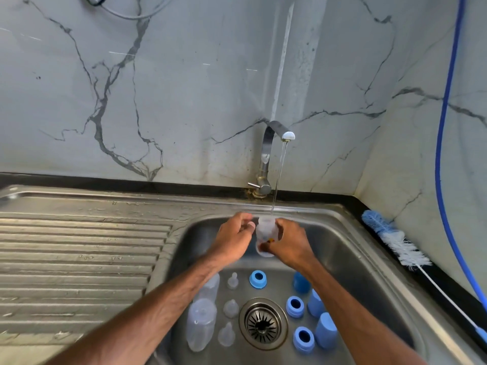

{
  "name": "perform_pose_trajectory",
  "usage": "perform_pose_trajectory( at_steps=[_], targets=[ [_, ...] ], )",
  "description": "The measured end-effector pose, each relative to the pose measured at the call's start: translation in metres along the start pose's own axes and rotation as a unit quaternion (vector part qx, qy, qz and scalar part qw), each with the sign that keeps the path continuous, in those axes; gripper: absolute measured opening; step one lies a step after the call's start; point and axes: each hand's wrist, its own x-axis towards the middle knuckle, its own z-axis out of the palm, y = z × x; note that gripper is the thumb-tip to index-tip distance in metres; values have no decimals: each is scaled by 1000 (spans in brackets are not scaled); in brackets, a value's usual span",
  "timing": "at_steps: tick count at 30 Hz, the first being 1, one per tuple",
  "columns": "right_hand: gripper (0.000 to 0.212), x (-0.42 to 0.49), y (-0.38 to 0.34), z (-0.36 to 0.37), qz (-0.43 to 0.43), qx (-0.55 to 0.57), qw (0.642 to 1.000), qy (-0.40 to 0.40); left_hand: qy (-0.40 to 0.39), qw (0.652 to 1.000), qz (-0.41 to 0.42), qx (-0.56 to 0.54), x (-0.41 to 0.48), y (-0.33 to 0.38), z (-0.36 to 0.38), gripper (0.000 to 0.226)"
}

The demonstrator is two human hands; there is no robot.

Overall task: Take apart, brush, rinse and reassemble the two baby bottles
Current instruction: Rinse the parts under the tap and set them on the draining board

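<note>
Head view: right grip (pixel 287 243) clamping round clear bottle (pixel 264 231), holding mouth under tap stream (pixel 278 175), rinsing underway. Left grip (pixel 233 238) curling just beside it; hold unclear. Loose teats (pixel 233 280), blue collars (pixel 258 279), caps (pixel 325 330) lying in sink (pixel 342 246) beneath grips. Next, likely: tipping water out, gently.

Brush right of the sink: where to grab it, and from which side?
Grip the brush by its thin white stem or the blue grip at the near end, not the bristles. It lies flat on the ledge with the wall close on its right, so come from above, sink side.
</note>
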Motion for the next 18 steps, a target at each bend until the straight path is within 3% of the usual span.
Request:
perform_pose_trajectory(
  at_steps=[3, 7, 9, 11, 13, 16, 18],
  targets=[
    [64, -3, 0, 0, -17, 30, 999, 31, -11, 998, -16, -61, -4, -7, 7, 25],
    [68, -5, 0, -2, -19, 23, 1000, 4, -4, 991, -47, -125, -5, -15, 13, 31],
    [63, -3, -7, -4, 29, 109, 994, -7, 5, 981, -71, -180, -3, -16, 12, 36],
    [53, -2, -12, -9, 163, 259, 947, -97, 11, 970, -98, -224, -2, -15, 13, 44],
    [51, -6, -11, -13, 265, 374, 872, -172, -1, 967, -109, -228, -2, -15, 14, 52],
    [59, -8, -7, -22, 348, 502, 767, -198, -39, 964, -126, -229, -2, -15, 16, 56],
    [66, -6, -5, -28, 364, 530, 739, -201, -48, 961, -139, -234, -1, -11, 17, 55]
  ],
)
